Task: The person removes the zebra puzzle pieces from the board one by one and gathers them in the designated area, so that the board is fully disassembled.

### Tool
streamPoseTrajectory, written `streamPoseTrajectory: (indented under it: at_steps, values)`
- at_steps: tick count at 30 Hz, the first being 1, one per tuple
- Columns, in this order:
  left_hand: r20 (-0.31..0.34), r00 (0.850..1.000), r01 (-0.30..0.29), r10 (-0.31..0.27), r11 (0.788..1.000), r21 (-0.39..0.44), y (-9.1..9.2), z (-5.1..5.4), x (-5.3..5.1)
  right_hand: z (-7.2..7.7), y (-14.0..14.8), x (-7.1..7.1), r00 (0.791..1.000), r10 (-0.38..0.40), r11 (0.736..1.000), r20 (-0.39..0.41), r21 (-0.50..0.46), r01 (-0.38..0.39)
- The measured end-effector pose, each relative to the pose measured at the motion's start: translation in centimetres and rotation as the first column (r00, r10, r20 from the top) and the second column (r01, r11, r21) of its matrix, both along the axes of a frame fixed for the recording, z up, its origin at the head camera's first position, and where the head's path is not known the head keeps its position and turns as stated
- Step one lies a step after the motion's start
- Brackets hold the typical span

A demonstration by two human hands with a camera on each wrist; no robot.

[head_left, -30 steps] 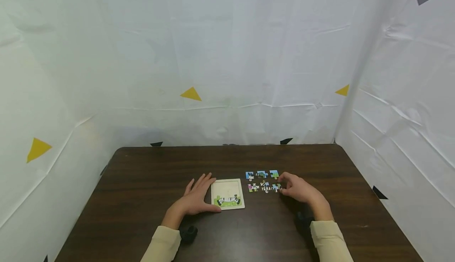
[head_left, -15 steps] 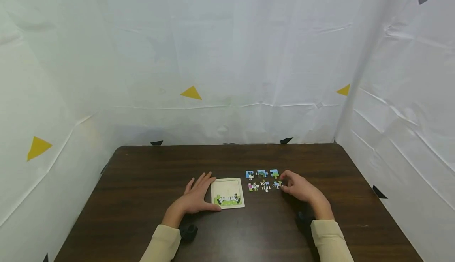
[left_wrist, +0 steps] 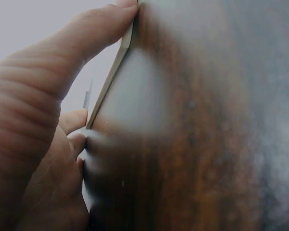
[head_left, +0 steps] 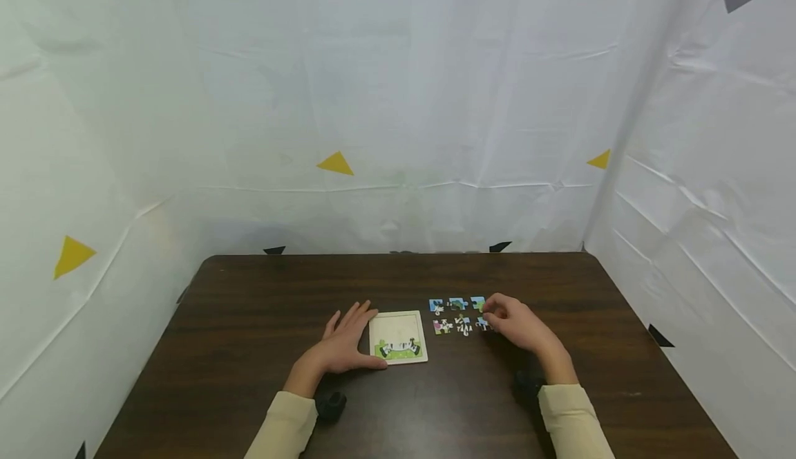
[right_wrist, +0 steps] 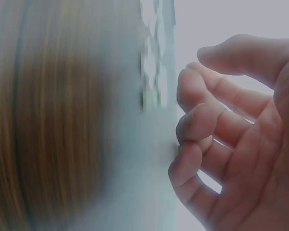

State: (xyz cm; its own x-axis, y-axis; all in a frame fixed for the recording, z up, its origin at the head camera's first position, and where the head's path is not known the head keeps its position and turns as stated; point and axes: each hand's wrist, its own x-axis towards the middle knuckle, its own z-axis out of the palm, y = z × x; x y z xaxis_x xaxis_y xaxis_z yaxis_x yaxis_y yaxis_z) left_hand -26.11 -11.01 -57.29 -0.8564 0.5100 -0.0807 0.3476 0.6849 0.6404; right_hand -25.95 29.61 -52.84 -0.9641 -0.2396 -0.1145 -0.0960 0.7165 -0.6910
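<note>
A square wooden puzzle tray [head_left: 396, 321] lies on the table, with a green and black-and-white picture along its near part. My left hand [head_left: 338, 354] spans its left side, thumb at the near corner and fingertips by the far corner; the left wrist view shows both at the tray's edge [left_wrist: 108, 79]. To the tray's right, several jigsaw pieces [head_left: 457, 303] lie apart in two rows. My right hand [head_left: 519, 324] hovers at their right end, partly covering the near-right piece [head_left: 481, 322]. Its fingers bend loosely, and the right wrist view shows nothing between thumb and fingers.
The dark wooden table [head_left: 410, 417] reaches back to a white sheet [head_left: 398, 99] printed with grey, black and yellow triangles, which also hangs at both sides. A dark wrist-worn camera [head_left: 331, 407] sits beside the left sleeve.
My right hand has shifted slightly left, from beside the near-right piece to partly over it. That piece slid slightly between the two earlier frames. My left hand and the tray stay in place.
</note>
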Motion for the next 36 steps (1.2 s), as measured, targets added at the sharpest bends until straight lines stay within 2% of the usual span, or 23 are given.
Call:
streamPoseTrajectory:
  at_steps: [5, 8, 13, 17, 19, 24, 28, 36]
  values:
    - [0.000, 1.000, 0.001, -0.001, 1.000, -0.017, 0.0, 0.4, -0.3, 0.3, -4.1, -0.4, 0.997, 0.068, 0.998, -0.045, 0.020, -0.067]
    - [0.000, 1.000, 0.001, -0.001, 1.000, -0.017, 0.1, 0.5, -0.2, 0.2, -7.2, -0.4, 0.987, 0.139, 0.989, -0.079, 0.054, -0.135]
    - [-0.017, 1.000, 0.009, -0.009, 1.000, -0.019, 0.2, 0.4, -0.4, -0.2, -11.9, -0.1, 0.959, 0.280, 0.957, -0.049, 0.092, -0.275]
    - [-0.008, 1.000, 0.019, -0.019, 1.000, -0.012, 0.2, 0.2, -0.6, -0.7, -14.3, 0.0, 0.946, 0.321, 0.940, -0.035, 0.134, -0.314]
    - [-0.001, 1.000, 0.019, -0.019, 1.000, -0.016, 0.2, 0.1, -0.7, -0.9, -15.2, 0.0, 0.943, 0.331, 0.934, -0.040, 0.157, -0.322]
    - [-0.018, 1.000, 0.024, -0.024, 1.000, -0.004, 0.1, -1.0, -1.0, -1.1, -16.6, -0.1, 0.933, 0.357, 0.923, -0.051, 0.172, -0.344]
    - [-0.011, 1.000, 0.019, -0.019, 1.000, 0.009, 0.0, -1.3, -1.2, -1.1, -17.2, -0.2, 0.927, 0.372, 0.916, -0.049, 0.180, -0.358]
    - [0.000, 1.000, -0.003, 0.003, 1.000, -0.019, -0.1, -1.9, -1.5, -1.0, -17.5, -0.2, 0.920, 0.391, 0.910, -0.026, 0.161, -0.382]
